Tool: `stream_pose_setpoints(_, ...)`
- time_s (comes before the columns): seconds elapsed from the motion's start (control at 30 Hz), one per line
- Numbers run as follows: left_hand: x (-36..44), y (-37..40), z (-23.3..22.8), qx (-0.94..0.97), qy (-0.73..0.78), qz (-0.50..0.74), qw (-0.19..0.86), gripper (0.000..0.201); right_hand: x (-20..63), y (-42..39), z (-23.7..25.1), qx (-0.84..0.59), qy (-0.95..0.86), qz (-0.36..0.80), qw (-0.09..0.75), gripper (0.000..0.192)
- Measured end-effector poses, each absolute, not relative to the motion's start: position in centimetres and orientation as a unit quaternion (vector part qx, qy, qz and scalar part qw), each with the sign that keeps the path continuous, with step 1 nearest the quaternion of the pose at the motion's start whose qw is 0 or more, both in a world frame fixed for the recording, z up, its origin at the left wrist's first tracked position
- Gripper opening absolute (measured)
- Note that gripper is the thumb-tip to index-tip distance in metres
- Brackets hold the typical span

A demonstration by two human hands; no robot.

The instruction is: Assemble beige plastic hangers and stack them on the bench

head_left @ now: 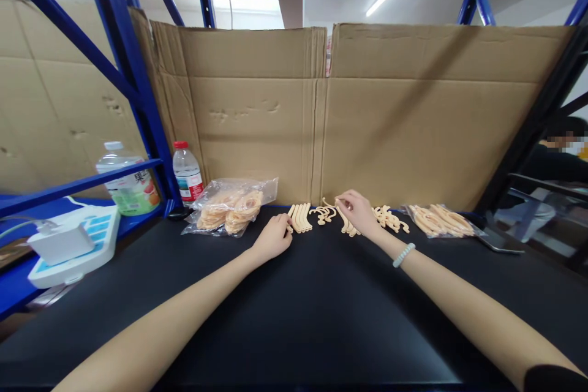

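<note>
A row of slim, beige, slightly curved strips (pixel 301 218) lies side by side on the black table. My left hand (pixel 274 237) rests at the row's left end, its fingers curled around the outermost strip. My right hand (pixel 359 211) is closed in a pinch on a small curved beige piece (pixel 327 202), which sticks out to the left of its fingertips. Just below that piece is a loose cluster of hooked beige pieces (pixel 323 215). More strips (pixel 348 228) lie partly hidden under my right hand. To its right spreads a heap of beige pieces (pixel 390 219).
Clear plastic bags of beige pieces lie on the left (pixel 229 205) and right (pixel 438 220). A red-capped bottle (pixel 187 174), a larger bottle (pixel 128 180) and a white power strip (pixel 87 245) are at left. Cardboard (pixel 257 128) walls the back. A person (pixel 560 153) is at far right.
</note>
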State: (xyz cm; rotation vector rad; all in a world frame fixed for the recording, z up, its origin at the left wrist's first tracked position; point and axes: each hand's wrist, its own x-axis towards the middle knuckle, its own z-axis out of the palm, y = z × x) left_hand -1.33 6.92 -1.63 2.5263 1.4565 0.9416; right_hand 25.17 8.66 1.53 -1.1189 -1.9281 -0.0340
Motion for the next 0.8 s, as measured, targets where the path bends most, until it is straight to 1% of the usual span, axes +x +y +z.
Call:
stream_pose_setpoints(0.07,-2.0,7.0,-1.2,0.833,0.47,0.29,0.036,0.032,25.6,6.8,1.5,-0.453,-0.748,0.015,0.484,0.03)
stream_pose_setpoints(0.13,-2.6,7.1,-0.8,0.845,0.457,0.274,0.036,0.035,25.8,4.6,1.1,-0.451,-0.732,0.067,0.507,0.035)
stream_pose_setpoints(0.17,-2.8,7.1,-0.6,0.853,0.449,0.265,0.037,0.036,25.8,3.6,0.8,-0.452,-0.721,0.118,0.511,0.038)
stream_pose_setpoints(0.2,-3.1,7.2,-0.4,0.86,0.44,0.256,0.039,0.036,25.6,2.6,0.6,-0.453,-0.692,0.22,0.517,0.04)
stream_pose_setpoints(0.27,-3.4,7.3,-0.2,0.871,0.426,0.24,0.045,0.037,25.1,1.1,0.3,-0.452,-0.629,0.374,0.509,0.044)
stream_pose_setpoints(0.33,-3.7,7.4,0.1,0.878,0.42,0.225,0.05,0.035,24.4,0.3,0.3,-0.444,-0.578,0.463,0.504,0.047)
stream_pose_setpoints(0.43,-3.9,7.3,0.4,0.885,0.417,0.199,0.057,0.028,23.7,-0.3,0.5,-0.43,-0.537,0.52,0.506,0.047)
stream_pose_setpoints(0.57,-3.9,7.0,0.8,0.888,0.421,0.175,0.061,0.02,23.7,-0.9,0.7,-0.415,-0.498,0.572,0.502,0.037)
stream_pose_setpoints(0.7,-3.9,6.7,0.7,0.878,0.438,0.179,0.07,0.017,24.0,-1.1,0.6,-0.398,-0.473,0.605,0.502,0.028)
stream_pose_setpoints(0.8,-3.7,6.7,0.6,0.868,0.447,0.195,0.093,0.015,24.1,-1.1,0.5,-0.394,-0.458,0.618,0.503,0.026)
